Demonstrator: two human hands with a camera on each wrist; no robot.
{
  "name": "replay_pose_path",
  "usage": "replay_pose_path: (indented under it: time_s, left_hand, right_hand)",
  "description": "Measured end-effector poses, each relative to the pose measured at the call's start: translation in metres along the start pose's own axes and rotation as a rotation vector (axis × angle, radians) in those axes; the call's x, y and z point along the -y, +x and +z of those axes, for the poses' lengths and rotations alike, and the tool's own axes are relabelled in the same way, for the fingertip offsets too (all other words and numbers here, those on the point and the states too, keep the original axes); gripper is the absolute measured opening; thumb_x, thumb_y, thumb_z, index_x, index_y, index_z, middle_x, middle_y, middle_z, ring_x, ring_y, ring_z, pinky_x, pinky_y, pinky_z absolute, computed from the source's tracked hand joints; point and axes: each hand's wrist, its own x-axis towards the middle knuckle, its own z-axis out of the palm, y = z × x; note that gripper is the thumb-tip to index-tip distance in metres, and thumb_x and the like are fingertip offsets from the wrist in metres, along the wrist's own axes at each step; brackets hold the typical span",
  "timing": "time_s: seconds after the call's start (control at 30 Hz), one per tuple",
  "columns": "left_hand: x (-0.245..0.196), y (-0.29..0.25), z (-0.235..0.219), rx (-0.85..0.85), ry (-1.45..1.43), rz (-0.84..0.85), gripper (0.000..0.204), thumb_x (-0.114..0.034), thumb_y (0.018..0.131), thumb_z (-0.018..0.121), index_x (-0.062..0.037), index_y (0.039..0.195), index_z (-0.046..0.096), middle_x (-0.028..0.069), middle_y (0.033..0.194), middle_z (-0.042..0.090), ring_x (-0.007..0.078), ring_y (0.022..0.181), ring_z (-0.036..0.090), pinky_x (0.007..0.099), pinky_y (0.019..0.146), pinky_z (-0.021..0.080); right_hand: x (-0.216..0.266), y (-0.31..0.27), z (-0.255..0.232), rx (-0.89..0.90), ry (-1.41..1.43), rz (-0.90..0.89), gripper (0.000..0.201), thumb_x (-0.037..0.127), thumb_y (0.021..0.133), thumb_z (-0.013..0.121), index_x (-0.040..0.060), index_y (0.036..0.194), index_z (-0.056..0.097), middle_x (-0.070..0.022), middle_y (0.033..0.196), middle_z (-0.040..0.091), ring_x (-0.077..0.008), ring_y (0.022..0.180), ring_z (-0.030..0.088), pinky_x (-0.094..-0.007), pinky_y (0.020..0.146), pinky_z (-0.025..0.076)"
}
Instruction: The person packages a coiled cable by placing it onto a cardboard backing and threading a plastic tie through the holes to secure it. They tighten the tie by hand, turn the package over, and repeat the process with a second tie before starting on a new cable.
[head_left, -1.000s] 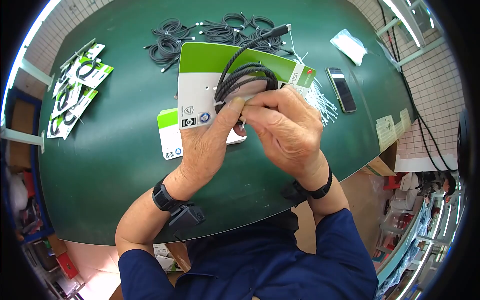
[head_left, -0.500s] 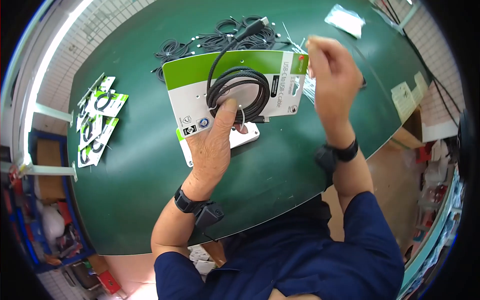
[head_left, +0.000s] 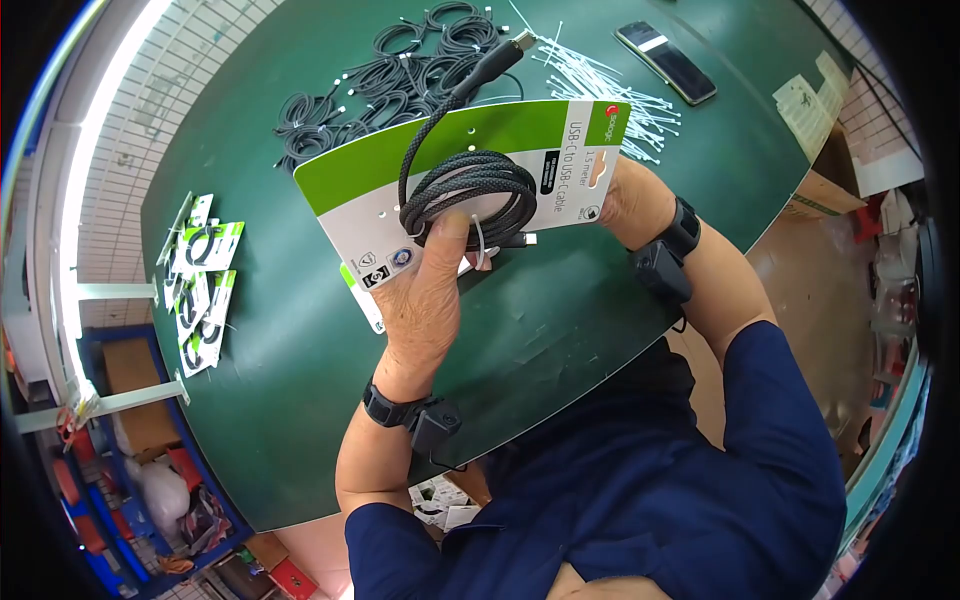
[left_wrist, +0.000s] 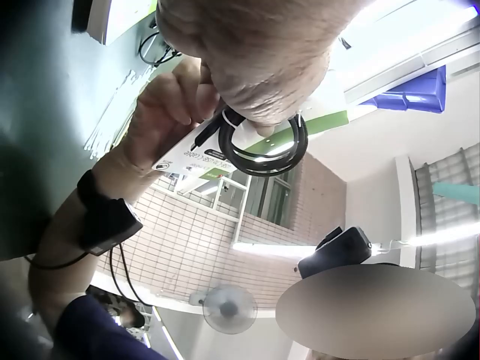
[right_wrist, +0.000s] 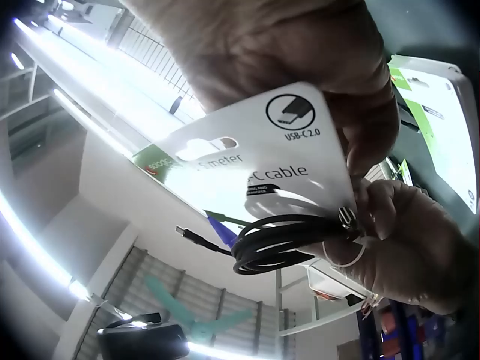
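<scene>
My left hand (head_left: 418,305) grips a green-and-white USB-C cable card (head_left: 335,220) at its lower left, thumb pressed over a coiled black braided cable (head_left: 470,172). One cable end with its connector (head_left: 497,62) sticks up past the card's top edge. A white cable tie (head_left: 479,238) loops round the lower part of the coil, beside the thumb. Behind the card's right end is my right hand (head_left: 640,203), its fingers hidden in the head view. In the left wrist view those fingers (left_wrist: 178,94) bend close to the card's back; whether they pinch something, I cannot tell.
More cards (head_left: 362,298) lie on the green table under the held one. Coiled black cables (head_left: 400,78) cover the back, beside loose white cable ties (head_left: 612,92) and a phone (head_left: 668,62). Finished-looking cards with cables (head_left: 208,248) lie at the left. A carton (head_left: 828,178) stands at the right.
The right hand left the tie at the coil's front, swung out to the right, then went behind the card's right end. The left hand keeps its grip on card and cable.
</scene>
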Motion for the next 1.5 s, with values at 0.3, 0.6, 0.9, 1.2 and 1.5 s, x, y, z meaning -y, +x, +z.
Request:
replay_pose_path:
  time_s: [0.3, 0.6, 0.9, 1.2, 1.5]
  left_hand:
    - [-0.003, -0.001, 0.009, -0.076, -0.048, -0.048, 0.029, -0.003, 0.096, 0.072, 0.0022, 0.123, 0.062, 0.0094, 0.106, 0.07, 0.0145, 0.077, 0.066, 0.0262, 0.055, 0.056]
    - [-0.002, 0.004, 0.006, -0.046, -0.1, -0.116, 0.041, -0.001, 0.095, 0.072, -0.0006, 0.132, 0.056, 0.0096, 0.114, 0.067, 0.0146, 0.08, 0.065, 0.026, 0.053, 0.054]
    - [-0.006, 0.003, 0.006, -0.069, -0.164, -0.178, 0.048, -0.003, 0.094, 0.073, -0.0026, 0.137, 0.053, 0.0095, 0.118, 0.066, 0.0153, 0.086, 0.065, 0.0263, 0.053, 0.053]
    - [-0.014, 0.004, 0.009, -0.122, -0.203, -0.223, 0.045, -0.004, 0.095, 0.074, -0.0021, 0.136, 0.055, 0.0097, 0.115, 0.068, 0.0151, 0.085, 0.066, 0.027, 0.053, 0.052]
    - [-0.015, 0.004, 0.008, -0.115, -0.144, -0.169, 0.036, -0.004, 0.096, 0.073, 0.0004, 0.129, 0.059, 0.01, 0.11, 0.07, 0.0149, 0.078, 0.066, 0.0271, 0.053, 0.052]
  right_hand:
    - [-0.011, 0.059, -0.004, 0.217, -0.23, -0.451, 0.052, 0.013, 0.09, 0.077, 0.0032, 0.138, 0.061, -0.0094, 0.133, 0.066, -0.0199, 0.115, 0.066, -0.0304, 0.096, 0.056]
    - [-0.005, 0.034, 0.018, 0.073, -0.383, -0.776, 0.061, 0.011, 0.084, 0.083, 0.0039, 0.14, 0.06, -0.0086, 0.139, 0.063, -0.0199, 0.122, 0.064, -0.0318, 0.099, 0.056]
    - [-0.011, 0.012, 0.001, 0.21, -0.238, -0.261, 0.054, 0.008, 0.093, 0.075, 0.0062, 0.144, 0.059, -0.0121, 0.134, 0.07, -0.0236, 0.12, 0.068, -0.0377, 0.1, 0.057]
    - [-0.019, 0.016, -0.009, 0.212, -0.614, -0.496, 0.05, 0.007, 0.095, 0.072, 0.0068, 0.143, 0.06, -0.0097, 0.137, 0.068, -0.0223, 0.123, 0.066, -0.0361, 0.103, 0.055]
    - [-0.014, 0.019, 0.013, 0.118, -0.113, -0.275, 0.035, 0.013, 0.104, 0.062, 0.0043, 0.137, 0.062, -0.0096, 0.125, 0.073, -0.0188, 0.111, 0.07, -0.0316, 0.097, 0.057]
